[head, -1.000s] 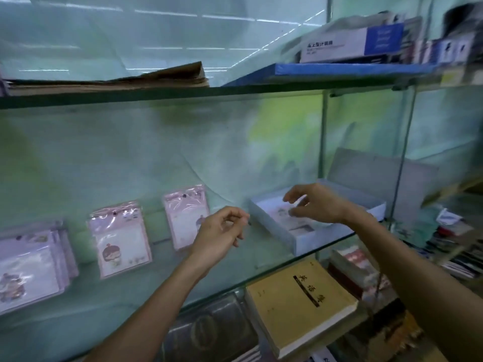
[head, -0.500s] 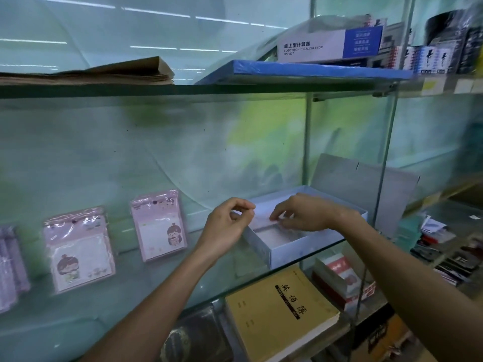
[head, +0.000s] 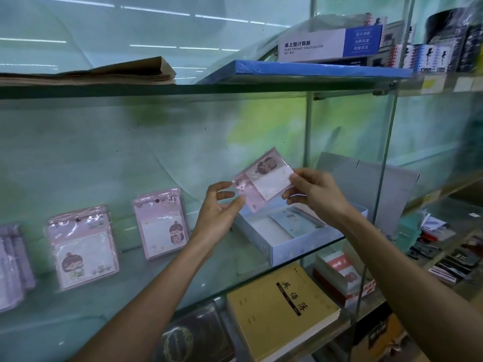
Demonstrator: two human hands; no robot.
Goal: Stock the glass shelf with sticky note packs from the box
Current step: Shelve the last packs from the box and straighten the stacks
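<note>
1. The right hand (head: pixel 317 195) pinches the right edge of a pink pack (head: pixel 262 178), held tilted in the air above the box (head: pixel 300 232).
2. The left hand (head: pixel 218 215) is at the pack's lower left corner, thumb and fingers spread and lightly touching it; whether it truly grips cannot be told.
3. The box sits open on the glass shelf (head: pixel 183 278), at its right end, lid flap raised behind. One bluish pack (head: pixel 296 222) lies inside, partly hidden by the right wrist.
4. Left of the hands, three groups of packs lean against the back glass: a pink stack (head: pixel 160 223), a second pink stack (head: pixel 83 248), and a purple stack (head: pixel 13 265) cut off by the frame edge. How many packs each holds is unclear.
5. Nothing lies between the held pack and the bare shelf stretch beside the nearest stack.
6. Above, brown paper (head: pixel 104 74), a blue board (head: pixel 300 70) and one calculator box (head: pixel 329 43) rest on the upper shelf.
7. Below, a yellow notebook (head: pixel 282 307) lies under the glass.
</note>
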